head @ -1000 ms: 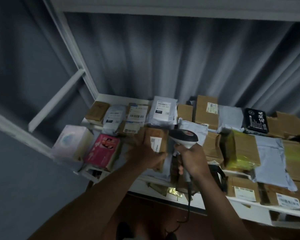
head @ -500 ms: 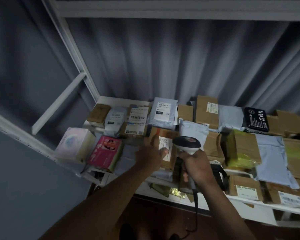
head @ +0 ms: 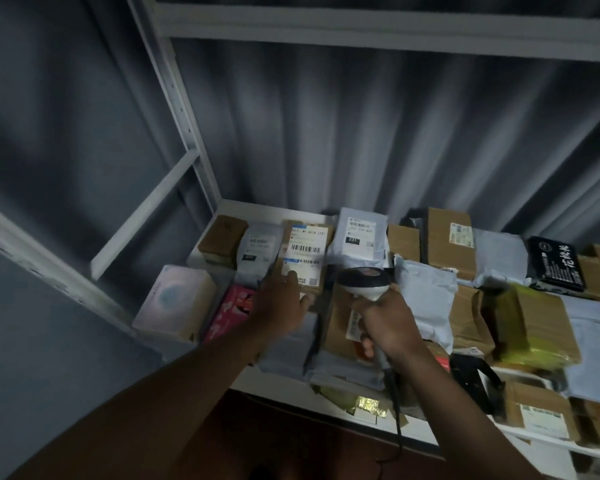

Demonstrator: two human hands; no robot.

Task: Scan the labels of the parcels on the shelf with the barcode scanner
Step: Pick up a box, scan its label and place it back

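Mid-task, by the look of it. Right hand (head: 388, 323) wrapped round the grey corded barcode scanner (head: 362, 279); left hand (head: 280, 306) with fingers (head: 289, 279) extended, touching the white-labelled brown cardboard parcel (head: 303, 258). Beyond the fingers, many parcels on the white metal shelf (head: 416, 434), scan status unknowable.

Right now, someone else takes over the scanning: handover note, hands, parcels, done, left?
Right hand grips the barcode scanner by its handle, head aimed toward the back of the shelf.
Left hand reaches forward, fingertips on the lower edge of the brown box with the big white barcode label, back row.
Labelled grey mailer sits just right of it; pink box and pale box front left.
Done: cannot tell from this frame which labels are scanned.
Left: probably that barcode label next, then the other parcels.
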